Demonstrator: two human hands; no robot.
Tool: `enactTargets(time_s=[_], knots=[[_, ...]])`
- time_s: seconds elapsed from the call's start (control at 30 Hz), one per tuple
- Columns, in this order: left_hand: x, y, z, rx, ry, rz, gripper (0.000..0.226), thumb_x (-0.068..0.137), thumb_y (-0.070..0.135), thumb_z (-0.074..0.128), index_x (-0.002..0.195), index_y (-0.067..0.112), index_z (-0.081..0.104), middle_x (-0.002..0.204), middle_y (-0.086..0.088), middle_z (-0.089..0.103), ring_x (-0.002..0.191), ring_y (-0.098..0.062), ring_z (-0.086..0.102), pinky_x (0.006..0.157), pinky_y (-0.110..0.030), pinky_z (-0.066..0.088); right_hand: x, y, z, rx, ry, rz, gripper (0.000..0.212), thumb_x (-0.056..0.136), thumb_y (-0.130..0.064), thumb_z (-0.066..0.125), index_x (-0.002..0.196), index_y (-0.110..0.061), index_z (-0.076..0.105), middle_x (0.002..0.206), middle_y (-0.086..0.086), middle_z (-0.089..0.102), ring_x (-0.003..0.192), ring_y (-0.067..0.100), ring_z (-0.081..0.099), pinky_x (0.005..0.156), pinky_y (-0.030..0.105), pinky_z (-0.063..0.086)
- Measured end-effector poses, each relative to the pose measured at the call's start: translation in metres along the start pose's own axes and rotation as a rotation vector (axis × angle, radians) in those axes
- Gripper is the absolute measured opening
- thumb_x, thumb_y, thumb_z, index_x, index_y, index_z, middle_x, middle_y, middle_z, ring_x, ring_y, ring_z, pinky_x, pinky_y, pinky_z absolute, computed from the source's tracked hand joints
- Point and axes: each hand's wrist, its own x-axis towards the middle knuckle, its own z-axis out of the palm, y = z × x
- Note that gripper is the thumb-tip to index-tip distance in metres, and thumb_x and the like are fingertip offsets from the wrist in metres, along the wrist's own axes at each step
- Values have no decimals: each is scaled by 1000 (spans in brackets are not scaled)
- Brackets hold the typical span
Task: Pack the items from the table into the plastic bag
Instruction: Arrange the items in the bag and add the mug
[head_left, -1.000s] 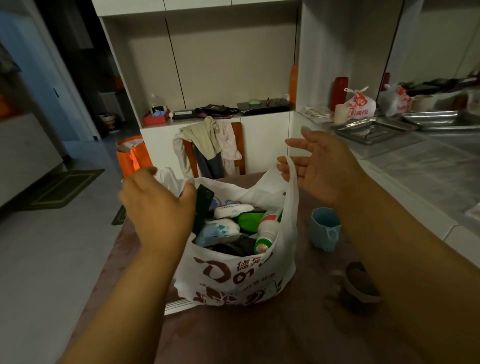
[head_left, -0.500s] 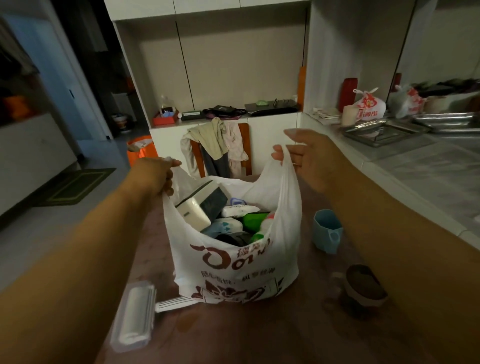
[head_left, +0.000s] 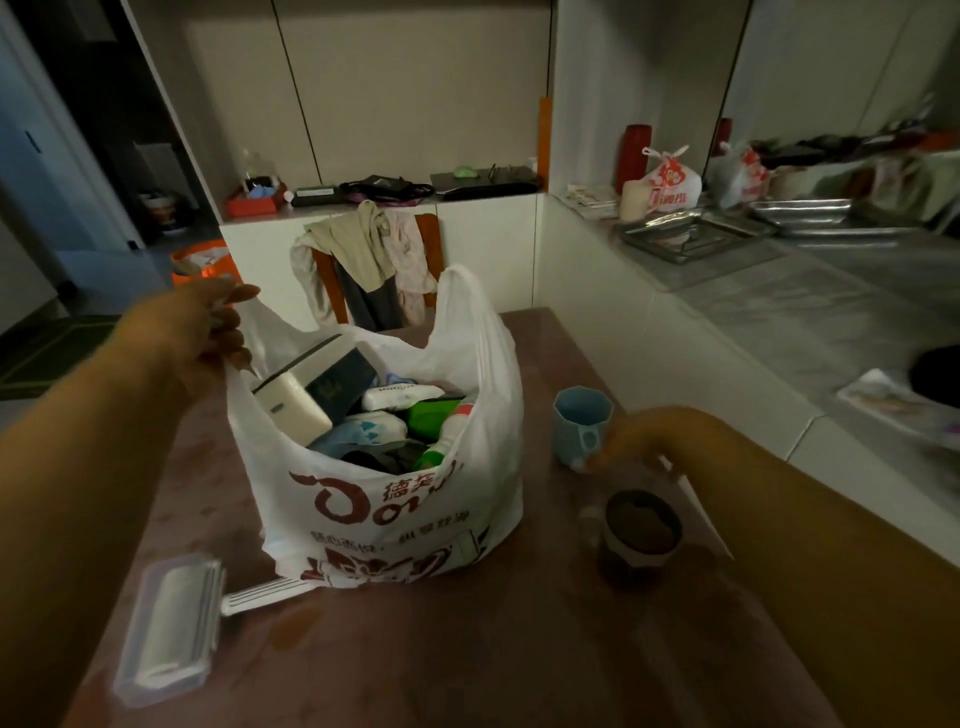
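Observation:
A white plastic bag with red print stands open on the brown table, holding a white box, a dark booklet, packets, a green item and a bottle. My left hand grips the bag's left handle and holds it up. The right handle stands free. My right hand is low beside the bag, its fingertips at the handle of a light blue cup that rests on the table. A dark round cup sits just in front of it. A white lint roller lies at the front left.
A tiled counter runs along the table's right side with metal trays and tied bags on it. A chair draped with clothes stands behind the table. An orange bin is on the floor at the left.
My right hand has let go of the bag's right handle and dropped down to the blue cup. My left hand still holds the left handle.

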Motion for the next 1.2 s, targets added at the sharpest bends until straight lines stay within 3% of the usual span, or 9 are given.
enactTargets(time_s=[0.07,0.17,0.37,0.53,0.73,0.83,0.9,1.03,1.2], knots=[[0,-2,7,-15,11,8,21,90,34,53,88,18,68,60,6,36,36,-4,32,43,-20,38,9,5,23,-259,-196,87,71,87,-49,59,143,-12,37,149,8,38,132,30,42,105,38,39],[-1,-5,17,-25,44,7,20,84,28,60,99,16,66,60,6,36,36,-5,31,38,-17,36,21,8,48,-478,-101,68,72,76,-47,73,136,-15,50,139,7,48,123,29,49,103,41,43],[-3,-7,23,-59,73,-6,26,84,23,61,108,14,64,59,6,34,35,-6,29,35,-16,34,33,7,53,-225,160,-264,66,61,-44,83,116,-20,55,106,-4,57,89,19,52,73,33,46],[-7,-6,23,-61,107,2,24,86,20,60,108,13,63,61,5,34,45,-7,28,47,-19,35,52,-4,59,-223,331,-425,69,63,-52,76,119,-21,50,120,3,51,99,21,52,83,37,52],[-5,-9,20,-46,136,17,26,85,20,60,109,11,64,60,4,37,44,-8,32,57,-22,40,76,2,31,-223,661,-495,57,74,-49,71,119,-18,55,128,6,50,121,28,46,94,34,42],[-2,-11,18,-37,135,20,23,86,20,59,106,12,66,60,5,37,43,-6,32,53,-21,39,89,4,26,-290,607,-296,70,71,-50,73,129,-20,50,134,5,50,124,28,46,95,38,42],[-2,-11,17,-31,151,16,19,86,21,60,102,14,68,61,5,39,45,-7,33,53,-21,40,95,2,27,-398,528,-195,61,77,-53,68,126,-18,56,129,6,57,118,28,52,94,37,44],[-2,-12,16,-34,149,6,20,86,21,59,103,15,68,62,5,38,48,-7,32,52,-20,39,93,5,27,-505,581,-237,29,90,-42,56,107,-22,69,113,4,68,106,26,60,95,35,42],[-8,-11,19,-1,127,0,29,85,19,62,112,10,64,61,4,37,43,-7,32,41,-19,39,58,4,6,-450,693,-199,31,91,-40,57,118,-28,65,127,4,63,117,26,56,103,34,37]])
